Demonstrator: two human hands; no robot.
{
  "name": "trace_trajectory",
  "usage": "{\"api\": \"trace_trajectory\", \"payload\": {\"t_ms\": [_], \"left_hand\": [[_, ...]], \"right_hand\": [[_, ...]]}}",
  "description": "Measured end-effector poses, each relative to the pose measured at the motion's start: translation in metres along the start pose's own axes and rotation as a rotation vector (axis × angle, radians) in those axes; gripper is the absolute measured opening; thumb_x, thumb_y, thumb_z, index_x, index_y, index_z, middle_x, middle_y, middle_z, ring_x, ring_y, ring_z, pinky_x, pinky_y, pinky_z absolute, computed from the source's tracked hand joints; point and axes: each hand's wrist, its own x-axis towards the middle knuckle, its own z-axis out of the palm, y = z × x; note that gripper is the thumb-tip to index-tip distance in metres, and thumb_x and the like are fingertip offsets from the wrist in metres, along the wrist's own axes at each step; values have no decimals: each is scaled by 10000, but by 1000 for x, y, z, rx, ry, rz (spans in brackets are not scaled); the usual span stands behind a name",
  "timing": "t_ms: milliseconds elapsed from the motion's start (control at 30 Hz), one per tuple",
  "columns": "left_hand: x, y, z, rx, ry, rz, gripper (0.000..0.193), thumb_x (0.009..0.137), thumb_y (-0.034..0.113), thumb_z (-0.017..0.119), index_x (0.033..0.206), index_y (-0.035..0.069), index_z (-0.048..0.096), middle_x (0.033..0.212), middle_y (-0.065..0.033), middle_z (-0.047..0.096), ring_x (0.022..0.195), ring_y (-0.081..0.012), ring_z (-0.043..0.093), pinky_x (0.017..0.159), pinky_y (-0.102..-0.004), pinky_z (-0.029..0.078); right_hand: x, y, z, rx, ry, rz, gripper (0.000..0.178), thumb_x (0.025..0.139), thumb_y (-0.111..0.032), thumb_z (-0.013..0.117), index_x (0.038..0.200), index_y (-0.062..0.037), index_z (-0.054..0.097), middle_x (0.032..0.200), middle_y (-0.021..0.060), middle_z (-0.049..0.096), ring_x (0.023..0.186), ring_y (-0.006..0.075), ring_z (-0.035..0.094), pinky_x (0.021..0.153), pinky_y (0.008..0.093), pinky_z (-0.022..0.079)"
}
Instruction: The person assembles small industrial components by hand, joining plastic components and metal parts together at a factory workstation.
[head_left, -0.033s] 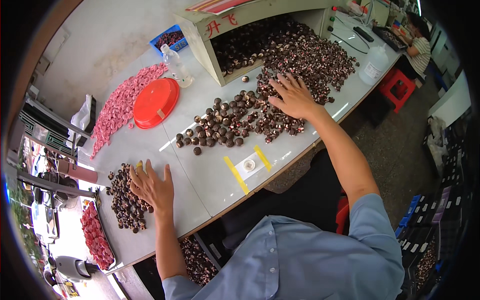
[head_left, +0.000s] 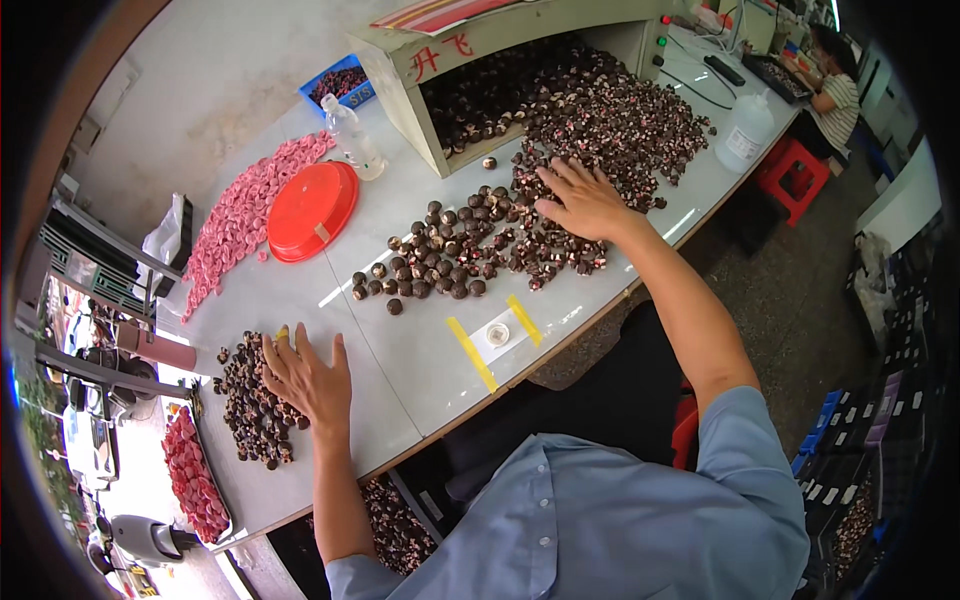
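Note:
My right hand point(head_left: 588, 203) lies palm down with its fingers spread on a large heap of small dark pieces flecked with pink and white point(head_left: 622, 125). Just left of it, round dark brown balls point(head_left: 440, 262) are scattered across the table, a few showing pale patches. My left hand point(head_left: 308, 378) rests at the right edge of a smaller pile of dark and tan pieces point(head_left: 252, 405), its fingers apart and a yellow wrap on one of them. Neither hand grips anything. What lies beneath the palms is hidden.
Behind the heap stands an open-fronted metal box point(head_left: 400, 95). A red lid point(head_left: 313, 210), pink rings point(head_left: 240, 200), a clear bottle point(head_left: 352, 140) and a blue bin point(head_left: 340, 85) are at the back left. A white bottle point(head_left: 745, 135) stands far right; beyond it sits another person point(head_left: 835, 95).
The view has shifted very slightly. Both hands stay in nearly the same places over their piles, fingers still spread.

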Motion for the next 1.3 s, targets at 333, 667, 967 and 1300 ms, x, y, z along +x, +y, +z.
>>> {"api": "trace_trajectory", "payload": {"t_ms": [333, 667, 967, 1300], "left_hand": [[-40, 19, -31, -175, -119, 50, 643, 897, 422, 811, 1393, 51, 638, 1470, -195, 565, 1572, -402, 328, 1262, -720, 94], [-66, 33, -28, -314, -203, 36, 609, 896, 344, 801, 1395, 42, 624, 1463, -192, 566, 1584, -418, 299, 1267, -724, 55], [-60, 35, -34, -294, -189, 26, 540, 910, 300, 788, 1358, 45, 630, 1450, -181, 574, 1580, -413, 312, 1268, -711, 89], [-64, 37, -34, -303, -174, 32, 514, 901, 290, 792, 1333, 49, 653, 1450, -166, 582, 1578, -405, 322, 1269, -715, 89]], "right_hand": [[10, 4, -22, -53, 44, -64, 826, 1071, -733, 330, 1732, -247, 233, 1810, 104, 148, 1663, 370, 116, 1336, 568, 98], [98, 80, -27, 14, 37, 282, 750, 1043, -724, 402, 1696, -366, 316, 1811, 76, 141, 1652, 375, 164, 1305, 635, 171], [51, 29, -14, -44, -52, 100, 847, 1041, -754, 345, 1725, -261, 256, 1803, 81, 183, 1653, 362, 172, 1317, 611, 152], [12, 7, -9, -147, -89, 9, 863, 1045, -768, 344, 1743, -296, 157, 1812, 109, 130, 1650, 430, 124, 1335, 590, 66]]}}
